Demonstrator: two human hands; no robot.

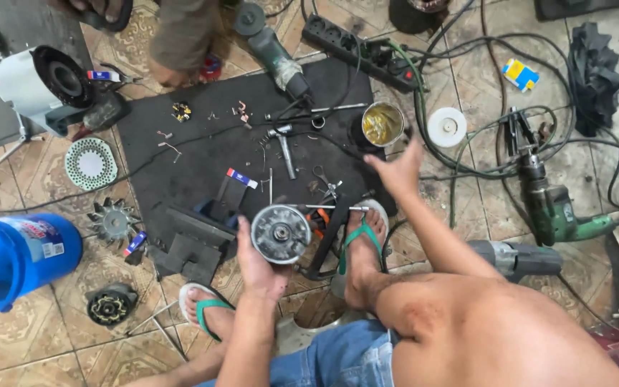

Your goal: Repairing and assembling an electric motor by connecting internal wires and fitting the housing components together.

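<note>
Two hands are at work above a black rubber mat (202, 154) laid on a tiled floor. The left hand (258, 261) is closed around the lower rim of a round metal motor part (281, 233), holding it face-up at the mat's near edge, just above the person's feet in green sandals. A thin steel rod (327, 208) lies level with the part's upper right side; whether the two touch cannot be told. The right hand (397, 169) is spread open and holds nothing, reaching forward toward an open tin of yellowish grease (382, 123) at the mat's far right corner, with its white lid (446, 127) just beside.

Hazards, as a judgement from this layout:

1. Cables cross the reach path (several run from a power strip (356, 50) past the tin). A sleeveless forearm could snag one and tip the tin.
2. Small loose screws and clips are scattered on the mat; a brushed wrist may scatter them further.
3. The motor part is gripped from one side only; a greasy palm could let it slip onto the toes.
4. A green drill (553, 208) lies near the right elbow.
</note>
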